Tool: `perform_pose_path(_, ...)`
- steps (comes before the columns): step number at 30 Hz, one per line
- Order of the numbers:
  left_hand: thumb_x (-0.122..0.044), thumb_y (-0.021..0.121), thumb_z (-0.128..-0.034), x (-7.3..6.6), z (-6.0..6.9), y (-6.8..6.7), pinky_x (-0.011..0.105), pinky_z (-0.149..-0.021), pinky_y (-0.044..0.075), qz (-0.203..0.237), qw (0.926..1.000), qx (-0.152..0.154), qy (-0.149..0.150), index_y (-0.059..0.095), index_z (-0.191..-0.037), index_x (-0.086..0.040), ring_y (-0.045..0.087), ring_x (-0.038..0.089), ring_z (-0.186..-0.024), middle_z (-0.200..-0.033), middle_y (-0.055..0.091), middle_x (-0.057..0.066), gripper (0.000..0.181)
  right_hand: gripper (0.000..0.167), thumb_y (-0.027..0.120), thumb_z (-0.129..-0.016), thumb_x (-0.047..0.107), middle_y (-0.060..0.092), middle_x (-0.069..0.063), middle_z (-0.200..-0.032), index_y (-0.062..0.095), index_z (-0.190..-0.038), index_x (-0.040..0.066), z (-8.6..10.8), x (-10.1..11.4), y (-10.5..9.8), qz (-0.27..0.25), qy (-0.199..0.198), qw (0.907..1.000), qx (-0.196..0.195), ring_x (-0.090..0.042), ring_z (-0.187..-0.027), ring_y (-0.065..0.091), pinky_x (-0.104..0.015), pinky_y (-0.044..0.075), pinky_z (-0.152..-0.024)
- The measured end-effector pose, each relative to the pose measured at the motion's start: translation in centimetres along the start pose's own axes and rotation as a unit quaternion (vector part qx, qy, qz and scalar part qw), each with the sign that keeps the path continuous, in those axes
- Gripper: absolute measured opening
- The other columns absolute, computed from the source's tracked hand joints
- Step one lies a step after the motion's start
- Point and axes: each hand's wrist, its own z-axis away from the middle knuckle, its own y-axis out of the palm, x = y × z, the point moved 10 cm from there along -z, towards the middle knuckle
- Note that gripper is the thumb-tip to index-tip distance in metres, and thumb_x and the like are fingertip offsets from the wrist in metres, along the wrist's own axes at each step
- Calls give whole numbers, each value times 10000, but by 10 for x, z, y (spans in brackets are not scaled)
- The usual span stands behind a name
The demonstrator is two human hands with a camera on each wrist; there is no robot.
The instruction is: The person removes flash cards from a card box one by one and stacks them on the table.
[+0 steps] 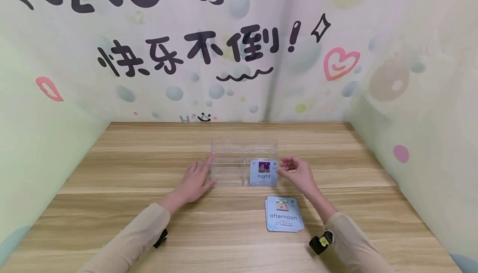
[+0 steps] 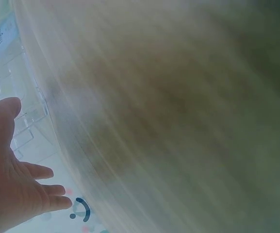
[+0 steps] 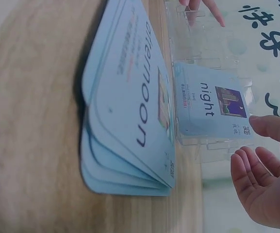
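A clear plastic card rack (image 1: 228, 173) with two columns of stepped slots stands on the table. In its right column, at the front, sits a light blue card reading "night" (image 1: 263, 177). My left hand (image 1: 196, 181) lies at the rack's left side, fingers extended, thumb and a fingertip at its edge. My right hand (image 1: 298, 175) is at the card's right edge. In the right wrist view its thumb touches the card's upper corner, while the other fingers (image 3: 250, 167) bend loosely, apart from the card. Nearer the front lies a stack of blue cards (image 1: 284, 215), "afternoon" on top.
The wood-grain table (image 1: 224, 240) meets a printed backdrop (image 1: 194, 94) behind the rack, with pale side panels left and right. The card stack lies in front of the rack's right side, its lower cards slightly fanned. Black straps (image 1: 320, 243) circle the wrists.
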Motion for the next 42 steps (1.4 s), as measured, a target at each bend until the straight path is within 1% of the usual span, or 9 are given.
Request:
perform_pose_path(7,-347,499,-926,-1,0,-1,630,-1018,151,-3,10000,15,16,0,-1468,-157,174,525,-1277,-1417,237,301,761,391,715,-720,-16,615,-195,-926,573,-1076,-95,-5,-1,3,-287,-61,9996,-27,-156,-764,572,-180,488,-688)
perform_pose_path(13,-351,496,-927,-1,0,0,628,-1020,147,-11,10000,36,13,1,-1468,-151,173,525,-1277,-1422,229,295,759,375,703,-719,-35,607,-174,-900,586,-1071,-87,-8,-4,8,-394,-84,9992,10,-106,-734,557,-172,483,-665)
perform_pose_path(20,-357,495,-926,-1,0,0,625,-1024,140,36,10000,59,0,-11,-1468,-161,164,522,-1282,-1429,221,287,767,284,682,-745,-56,578,-114,-810,599,-1013,-100,-9,-5,17,-741,-133,9970,176,-84,-684,510,-156,450,-587)
perform_pose_path(25,-353,496,-926,0,0,1,627,-1021,149,15,10000,15,9,-10,-1469,-173,173,525,-1277,-1424,233,289,763,206,673,-776,-12,580,-93,-799,607,-958,-83,-9,-8,17,-707,-2,9974,117,-101,-669,505,-177,457,-548)
perform_pose_path(30,-359,490,-928,1,0,1,627,-1021,150,30,10000,31,-14,-11,-1469,-188,168,520,-1282,-1428,231,282,757,162,658,-809,40,600,-93,-818,620,-935,-54,-8,-9,16,-601,156,9980,134,-116,-680,514,-225,480,-570)
perform_pose_path(35,-355,493,-927,0,0,0,631,-1018,148,58,10000,14,-19,-2,-1469,-180,165,527,-1278,-1428,227,283,755,208,656,-823,83,614,-73,-830,617,-972,-57,-7,-5,12,-635,299,9974,190,-113,-703,528,-276,502,-620)
perform_pose_path(42,-352,495,-927,0,-1,1,633,-1016,149,39,10000,0,3,17,-1468,-154,175,532,-1272,-1427,228,285,748,235,665,-817,99,611,-46,-830,613,-975,-67,-4,2,6,-804,237,9962,246,-113,-715,536,-236,491,-618)
